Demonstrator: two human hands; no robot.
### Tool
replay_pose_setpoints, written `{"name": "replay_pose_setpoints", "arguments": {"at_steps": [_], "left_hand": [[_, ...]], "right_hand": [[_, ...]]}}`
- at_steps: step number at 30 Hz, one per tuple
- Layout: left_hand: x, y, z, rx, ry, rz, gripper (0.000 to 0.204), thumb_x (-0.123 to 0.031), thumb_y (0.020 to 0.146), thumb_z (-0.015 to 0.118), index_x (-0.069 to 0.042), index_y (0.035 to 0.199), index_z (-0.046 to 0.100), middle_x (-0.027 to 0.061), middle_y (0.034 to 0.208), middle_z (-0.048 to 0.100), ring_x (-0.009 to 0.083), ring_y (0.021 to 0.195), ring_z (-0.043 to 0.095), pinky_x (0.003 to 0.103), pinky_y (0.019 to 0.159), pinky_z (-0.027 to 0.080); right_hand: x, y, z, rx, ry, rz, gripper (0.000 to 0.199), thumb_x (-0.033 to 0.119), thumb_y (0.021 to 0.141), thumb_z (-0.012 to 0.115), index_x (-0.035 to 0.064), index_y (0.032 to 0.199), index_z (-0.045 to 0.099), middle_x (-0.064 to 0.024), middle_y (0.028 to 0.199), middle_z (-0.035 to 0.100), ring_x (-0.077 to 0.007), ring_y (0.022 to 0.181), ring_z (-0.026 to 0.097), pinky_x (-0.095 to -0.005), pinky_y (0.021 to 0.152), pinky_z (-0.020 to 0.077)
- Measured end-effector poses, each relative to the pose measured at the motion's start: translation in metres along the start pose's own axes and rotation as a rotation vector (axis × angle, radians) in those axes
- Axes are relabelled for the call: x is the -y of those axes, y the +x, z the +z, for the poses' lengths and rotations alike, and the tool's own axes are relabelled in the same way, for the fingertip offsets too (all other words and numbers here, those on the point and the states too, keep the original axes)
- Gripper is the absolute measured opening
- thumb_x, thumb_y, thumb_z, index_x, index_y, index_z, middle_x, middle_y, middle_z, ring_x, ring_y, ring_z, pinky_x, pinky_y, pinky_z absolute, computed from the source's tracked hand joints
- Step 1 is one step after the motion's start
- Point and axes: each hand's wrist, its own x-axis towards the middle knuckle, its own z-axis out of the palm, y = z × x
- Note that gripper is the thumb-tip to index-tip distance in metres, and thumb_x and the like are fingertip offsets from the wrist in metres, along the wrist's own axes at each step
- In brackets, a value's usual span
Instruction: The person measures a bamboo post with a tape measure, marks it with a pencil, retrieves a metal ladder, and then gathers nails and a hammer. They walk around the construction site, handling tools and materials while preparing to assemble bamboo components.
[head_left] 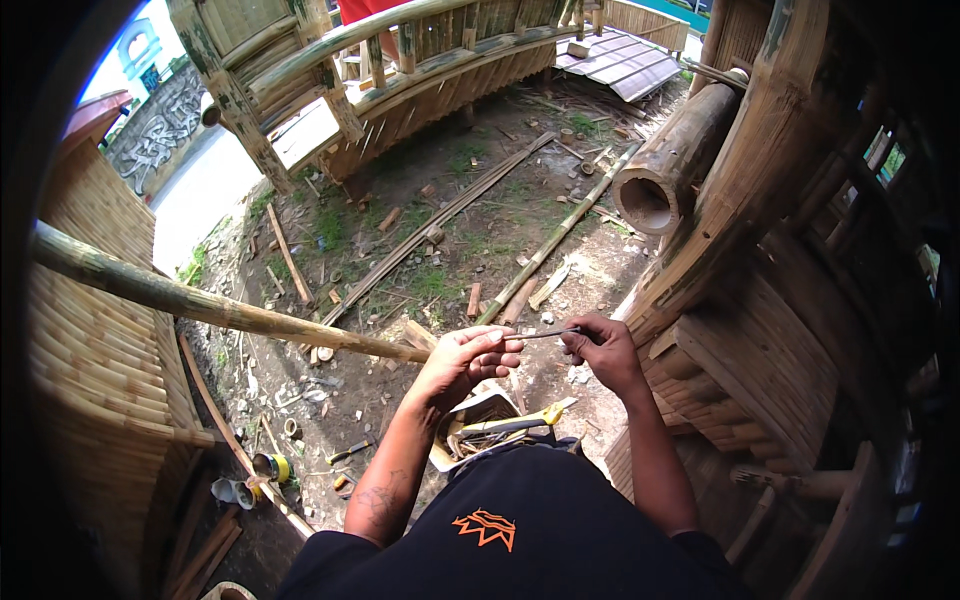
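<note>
A thin dark rod (541, 334), like a long nail or a piece of stiff wire, spans the gap between my two hands. One end sits pinched in the fingers of my left hand (470, 362). The other end is gripped between thumb and fingers of my right hand (606, 350). Below the hands, close to my body, stands a whitish container (441, 457), partly hidden by my left forearm and shirt. Across its top lies a yellow-and-black tool (520, 421), its exact kind unclear, over several thin pieces.
A bamboo pole (230, 322) crosses from the left toward my left hand. Thick bamboo posts (745, 190) rise at the right, beside a hollow bamboo tube (680, 160). Bamboo strips (440, 225) and scraps litter the ground. A dark-handled tool (350, 452) lies lower left.
</note>
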Motion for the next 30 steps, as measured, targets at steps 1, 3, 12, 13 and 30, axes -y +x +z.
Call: {"name": "replay_pose_setpoints", "arguments": {"at_steps": [1, 3, 12, 13, 30], "left_hand": [[-0.001, 0.002, 0.003, 0.028, -0.037, 0.008, 0.037, -0.017, 0.093, 0.058, 0.009, 0.119, 0.057, 0.0206, 0.108, 0.067, 0.0244, 0.088, 0.070, 0.032, 0.077, 0.058], [-0.004, 0.005, 0.007, 0.091, -0.135, 0.022, 0.037, -0.014, 0.091, 0.059, 0.009, 0.120, 0.057, 0.0211, 0.108, 0.067, 0.0249, 0.089, 0.070, 0.031, 0.076, 0.058], [0.000, 0.010, 0.006, 0.024, -0.042, 0.080, 0.028, -0.018, 0.095, 0.062, 0.002, 0.115, 0.060, 0.0126, 0.097, 0.069, 0.0192, 0.082, 0.068, 0.029, 0.070, 0.056], [0.002, 0.008, 0.004, 0.000, -0.040, 0.072, 0.028, -0.019, 0.095, 0.062, 0.002, 0.113, 0.061, 0.0123, 0.096, 0.069, 0.0189, 0.082, 0.068, 0.029, 0.069, 0.055], [0.056, -0.054, -0.103, -0.566, 0.189, 0.088, 0.025, -0.020, 0.098, 0.053, 0.000, 0.106, 0.066, 0.0095, 0.091, 0.071, 0.0144, 0.075, 0.068, 0.025, 0.065, 0.055]], "right_hand": [[0.001, 0.000, 0.000, 0.005, 0.023, -0.006, 0.014, 0.012, 0.090, 0.068, -0.0007, 0.096, 0.067, -0.0014, 0.074, 0.064, -0.0051, 0.061, 0.056, -0.0216, 0.055, 0.0469], [0.005, 0.000, -0.003, 0.011, -0.025, 0.004, 0.016, 0.015, 0.093, 0.065, -0.0011, 0.092, 0.066, -0.0022, 0.071, 0.063, -0.0054, 0.058, 0.055, -0.0218, 0.053, 0.0456], [0.004, -0.001, -0.005, 0.076, -0.065, 0.053, 0.032, 0.025, 0.099, 0.055, -0.0038, 0.089, 0.065, -0.0052, 0.070, 0.062, -0.0084, 0.058, 0.055, -0.0222, 0.055, 0.0446], [0.002, -0.001, -0.002, 0.084, -0.048, 0.049, 0.033, 0.026, 0.099, 0.054, -0.0033, 0.088, 0.065, -0.0046, 0.069, 0.062, -0.0079, 0.057, 0.055, -0.0220, 0.054, 0.0442], [-0.050, -0.007, 0.077, 0.487, -0.514, 0.199, 0.028, 0.025, 0.094, 0.056, -0.0005, 0.086, 0.065, -0.0100, 0.072, 0.064, -0.0171, 0.065, 0.058, -0.0299, 0.061, 0.0465]]}}
